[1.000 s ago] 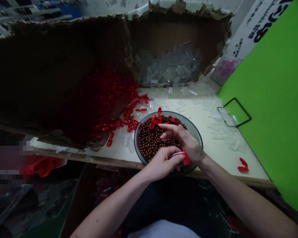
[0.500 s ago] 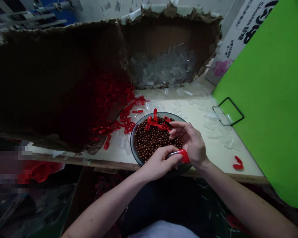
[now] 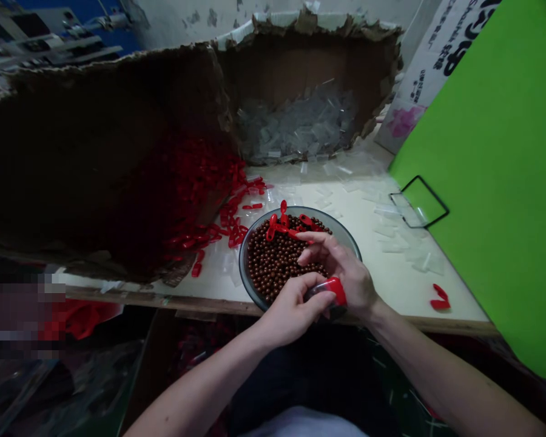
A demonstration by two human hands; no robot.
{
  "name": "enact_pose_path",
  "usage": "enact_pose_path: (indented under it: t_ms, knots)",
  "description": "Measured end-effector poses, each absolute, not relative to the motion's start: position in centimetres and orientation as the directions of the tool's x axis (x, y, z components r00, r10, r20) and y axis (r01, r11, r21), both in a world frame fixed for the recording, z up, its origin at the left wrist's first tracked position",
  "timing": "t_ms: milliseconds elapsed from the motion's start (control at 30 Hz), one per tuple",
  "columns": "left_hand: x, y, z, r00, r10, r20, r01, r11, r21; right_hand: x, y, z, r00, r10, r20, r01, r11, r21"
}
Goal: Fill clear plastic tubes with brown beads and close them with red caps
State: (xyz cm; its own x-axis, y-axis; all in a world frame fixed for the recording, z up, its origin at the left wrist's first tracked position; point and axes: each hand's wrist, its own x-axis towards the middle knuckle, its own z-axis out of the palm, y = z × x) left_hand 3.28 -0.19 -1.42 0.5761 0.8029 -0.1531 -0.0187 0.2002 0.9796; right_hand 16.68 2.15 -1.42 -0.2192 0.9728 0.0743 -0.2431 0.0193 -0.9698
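A metal bowl (image 3: 351, 240) full of small brown beads (image 3: 268, 261) sits at the near edge of the pale table, with a few red clips (image 3: 286, 226) lying on the beads at its far side. My left hand (image 3: 291, 309) is closed in a pinch on a small clear piece with a red cap (image 3: 337, 290), held over the bowl's near rim. My right hand (image 3: 341, 267) is just beyond it, palm toward me, fingers curled and reaching over the beads, also touching the red-capped piece.
A torn cardboard box (image 3: 118, 152) at left spills many red clips (image 3: 218, 206) onto the table. A second box (image 3: 300, 121) behind holds clear plastic pieces. A green board (image 3: 495, 182) stands at right, a red clip (image 3: 439, 297) near it.
My right fingers dipped toward the beads, lifted, and now reach down over them again. My left hand keeps its pinch on the red-capped piece.
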Motion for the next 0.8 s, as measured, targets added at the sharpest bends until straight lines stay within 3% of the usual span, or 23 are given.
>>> enact_pose_path:
  t_ms: [100,167,300,400,467,500,533,600,700,800]
  knots:
    - [3.4,-0.3,-1.2,0.54,0.841,-0.033,0.081,-0.013,0.997,16.9,2.3,-0.9,-0.212,0.973,0.089,-0.27,0.029,-0.962]
    - [3.3,-0.1,-1.3,0.495,0.854,0.161,0.142,-0.262,0.955,17.4,2.7,-0.3,-0.132,0.987,0.09,-0.346,0.039,-0.937]
    - [3.1,0.7,-1.9,0.382,0.698,0.605,0.256,-0.709,0.657,20.3,3.8,0.0,0.129,0.991,0.019,-0.441,0.074,-0.894]
    - [3.0,1.2,-2.3,0.335,0.57,0.75,0.334,-0.816,0.471,24.4,5.2,-2.5,0.323,0.946,0.041,-0.253,0.128,-0.959]
    - [2.9,1.2,-2.4,0.335,0.531,0.779,0.355,-0.837,0.418,27.6,6.2,-5.5,0.417,0.898,0.143,0.102,0.11,-0.989]
    - [2.8,1.2,-2.5,0.341,0.522,0.782,0.36,-0.841,0.404,29.1,6.6,-7.1,0.42,0.887,0.192,0.35,0.037,-0.936]
    - [2.6,1.1,-2.5,0.345,0.517,0.783,0.366,-0.843,0.396,30.4,6.9,-8.8,0.372,0.901,0.221,0.599,-0.051,-0.8]
    - [1.6,0.9,-2.7,0.339,0.528,0.779,0.407,-0.828,0.385,32.5,7.0,-11.8,0.198,0.957,0.214,0.917,-0.103,-0.386]
    - [-2.0,0.2,-3.6,0.213,0.602,0.77,0.601,-0.702,0.383,34.1,6.5,-14.9,0.12,0.973,0.199,0.976,-0.08,-0.201]
    - [-8.2,-1.7,-5.6,-0.097,0.666,0.74,0.8,-0.39,0.456,35.0,5.9,-16.3,-0.032,0.959,0.281,0.997,0.051,-0.063]
